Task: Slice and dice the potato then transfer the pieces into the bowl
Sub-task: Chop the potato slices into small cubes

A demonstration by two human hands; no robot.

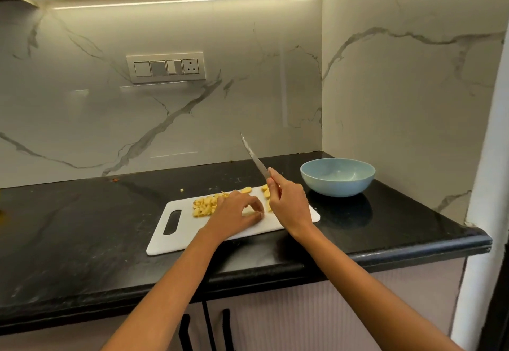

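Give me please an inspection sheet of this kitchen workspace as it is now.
Surface: black counter, a few crumbs.
Job's things: diced potato pieces and uncut slices on white cutting board; blue bowl empty, right of board.
Clutter: one stray bit beyond the board.
Hands: right hand grips knife, blade raised; left hand curled on board, contents unclear.
Cables: nothing seen.
Surroundings: marble wall, switch panel, cabinet doors below.

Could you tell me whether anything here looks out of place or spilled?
Yes, slightly. One small potato bit lies on the black counter, off the white cutting board, behind its far edge. Orange-brown scraps sit by the backsplash. The blue bowl appears empty and upright.
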